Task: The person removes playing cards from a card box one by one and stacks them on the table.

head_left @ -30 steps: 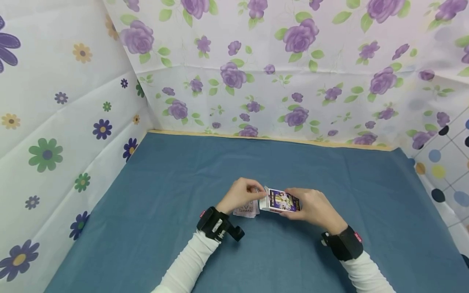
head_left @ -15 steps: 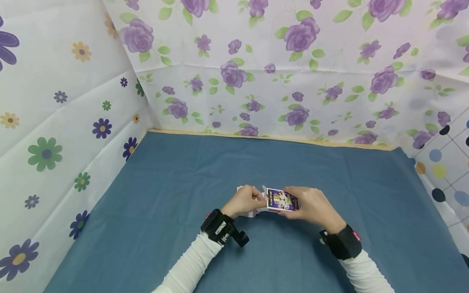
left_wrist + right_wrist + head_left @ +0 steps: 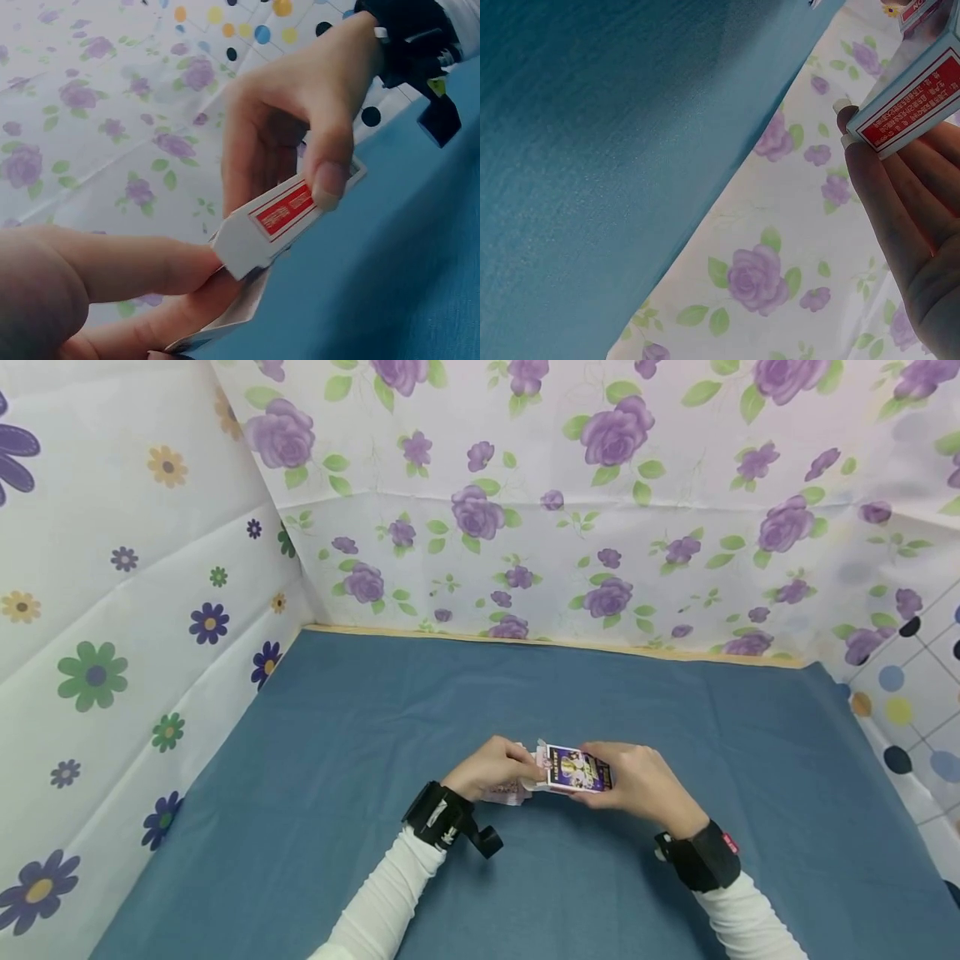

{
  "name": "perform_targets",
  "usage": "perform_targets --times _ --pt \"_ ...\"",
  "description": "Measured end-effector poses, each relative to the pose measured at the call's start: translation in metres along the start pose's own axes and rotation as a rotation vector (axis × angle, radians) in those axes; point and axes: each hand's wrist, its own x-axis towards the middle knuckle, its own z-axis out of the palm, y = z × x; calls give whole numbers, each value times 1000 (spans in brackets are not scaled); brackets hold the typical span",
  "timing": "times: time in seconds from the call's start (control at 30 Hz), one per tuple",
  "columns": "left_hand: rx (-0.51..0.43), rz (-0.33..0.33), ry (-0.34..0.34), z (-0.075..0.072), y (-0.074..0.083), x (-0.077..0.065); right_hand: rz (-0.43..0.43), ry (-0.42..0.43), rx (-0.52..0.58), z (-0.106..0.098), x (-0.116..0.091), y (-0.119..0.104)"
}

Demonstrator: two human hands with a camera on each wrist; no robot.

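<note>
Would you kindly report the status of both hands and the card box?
Right hand gripping card box. Left hand at the box's open end, grip unclear. Cards on blue cloth, partly hidden by left hand.

Cards (image 3: 508,794) partly hidden by left grip (image 3: 492,767).

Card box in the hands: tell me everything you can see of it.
The card box looks like thin cardboard, its purple-and-gold printed face turned up. The white narrow sides carry red panels. A white flap stands open toward the left hand, whose thumb and finger touch that end; the right hand grips the other, above the blue cloth.
</note>
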Motion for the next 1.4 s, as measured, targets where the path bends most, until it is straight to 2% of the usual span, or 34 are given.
perform_targets --times 0.27,0.53,0.67,0.8,0.97,1.07,1.2,1.4 --pt "-2 -8 -79 -11 0 -2 3 -8 3 1 0 0" --pt "0 33 -170 -20 2 -2 4 3 -5 1 0 3" --pt "-22 3 -186 -27 3 -3 11 6 -17 1 -1 3" --pt "-95 -42 -234 -33 4 -4 15 11 -17 2 -1 3" --pt "-119 -50 -289 -41 4 -6 18 12 -13 3 -1 3" --pt "-116 -38 -251 -48 4 -8 24 5 -18 3 -1 4" --pt "-106 -15 -156 -54 3 -10 27 1 -19 3 -2 4" --pt "-87 -23 6 -53 2 -8 18 5 3 3 -1 2"
